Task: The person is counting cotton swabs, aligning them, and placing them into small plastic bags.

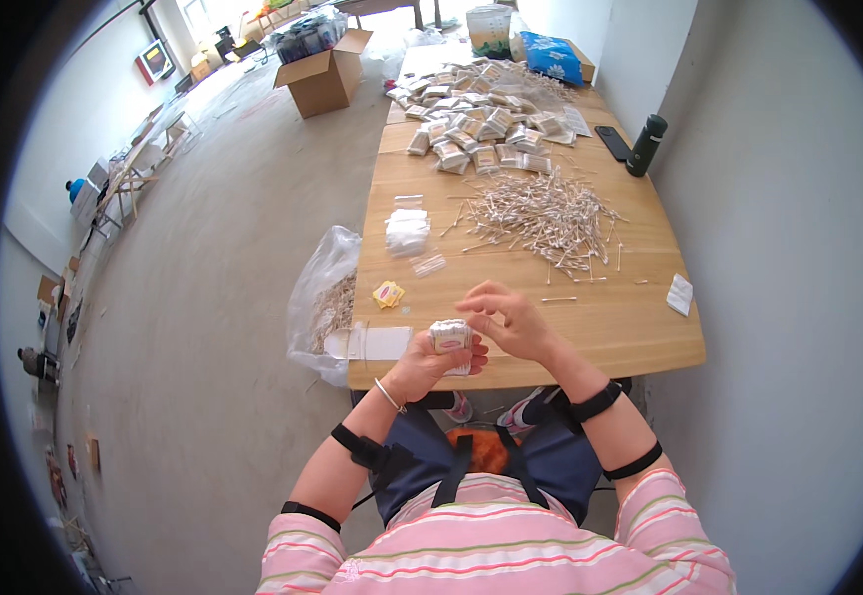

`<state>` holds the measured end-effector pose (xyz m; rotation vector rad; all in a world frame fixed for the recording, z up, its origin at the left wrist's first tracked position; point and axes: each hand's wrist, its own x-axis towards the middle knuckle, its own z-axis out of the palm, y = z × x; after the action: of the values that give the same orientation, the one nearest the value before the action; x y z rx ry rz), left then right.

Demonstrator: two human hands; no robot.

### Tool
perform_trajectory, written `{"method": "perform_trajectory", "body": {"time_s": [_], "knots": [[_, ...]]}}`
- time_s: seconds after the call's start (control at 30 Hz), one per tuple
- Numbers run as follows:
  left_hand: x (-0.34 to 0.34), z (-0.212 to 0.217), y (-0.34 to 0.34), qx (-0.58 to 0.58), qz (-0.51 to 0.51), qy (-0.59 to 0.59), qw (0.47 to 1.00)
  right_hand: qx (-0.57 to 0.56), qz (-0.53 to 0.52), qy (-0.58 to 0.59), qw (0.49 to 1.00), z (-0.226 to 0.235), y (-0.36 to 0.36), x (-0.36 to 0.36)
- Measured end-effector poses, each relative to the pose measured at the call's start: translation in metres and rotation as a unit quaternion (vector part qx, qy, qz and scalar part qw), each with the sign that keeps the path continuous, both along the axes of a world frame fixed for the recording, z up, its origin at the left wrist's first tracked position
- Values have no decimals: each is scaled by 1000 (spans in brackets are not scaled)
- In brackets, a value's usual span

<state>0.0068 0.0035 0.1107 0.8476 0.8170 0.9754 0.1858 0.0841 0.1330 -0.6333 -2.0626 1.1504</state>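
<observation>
My left hand [422, 369] is closed round a small clear packet of cotton swabs [450, 338] with a printed label inside, held over the table's near edge. My right hand [511, 322] hovers just right of the packet, its fingers apart and curved. Whether a fingertip touches the packet's top I cannot tell. Left of the packet lie a white card-like strip [388, 343] and a small stack of yellow labels [388, 294]. Farther up are a stack of clear small bags [408, 230] and a wide heap of loose cotton swabs [549, 218].
Filled swab packets [486, 124] are piled at the table's far end. A dark bottle [647, 146] and a phone [611, 143] stand and lie by the right wall. A plastic sack of swabs [330, 312] hangs beside the table's left edge. An open carton [322, 81] sits beyond.
</observation>
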Motion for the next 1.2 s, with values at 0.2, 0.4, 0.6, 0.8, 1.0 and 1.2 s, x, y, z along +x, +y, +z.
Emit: {"method": "perform_trajectory", "body": {"time_s": [0.2,0.4,0.6,0.8,1.0,1.2], "knots": [[-3,1,-6,61,4,34,998,186,-64,-18,980,3,-25,-11],[-7,-3,-6,100,11,62,993,223,-109,-6,969,-2,-32,-19],[-10,-4,-8,155,25,142,977,225,-61,-2,973,2,-29,-15],[-4,-5,-13,217,21,281,934,180,-24,-26,983,10,-28,-2],[-4,-19,-9,198,18,241,950,13,-50,24,998,-1,-27,9],[-2,-17,-7,125,10,130,983,123,-59,-7,991,3,-26,10]]}}
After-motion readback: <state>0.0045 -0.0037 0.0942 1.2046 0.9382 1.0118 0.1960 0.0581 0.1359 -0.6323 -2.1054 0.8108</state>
